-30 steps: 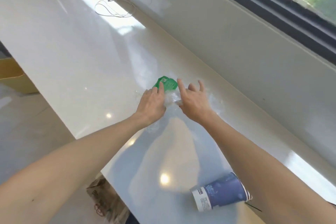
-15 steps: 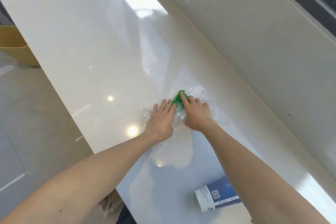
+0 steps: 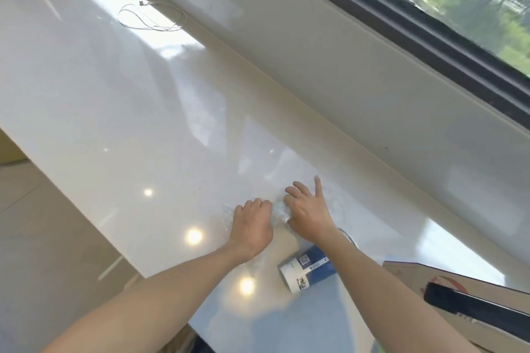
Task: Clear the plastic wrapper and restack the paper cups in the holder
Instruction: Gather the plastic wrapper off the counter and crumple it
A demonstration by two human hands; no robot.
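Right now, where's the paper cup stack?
Head view: the paper cup stack lies on its side on the white counter, near its front edge, just under the right forearm and behind both hands crumpling the plastic wrapper.

Both hands on a glossy white counter [image 3: 143, 112] beneath a window [image 3: 430, 17]. The left hand [image 3: 252, 223] is curled into a loose fist over crumpled clear plastic wrapper [image 3: 278, 209]. The right hand [image 3: 308, 213], just beside it, presses the same wrapper, its fingers spread and one raised. A stack of blue-and-white paper cups [image 3: 305, 269] lies on its side below the right wrist, between the forearms. A cardboard box [image 3: 459, 289] sits right of the right forearm. A white cable [image 3: 149, 17] lies well beyond the hands.
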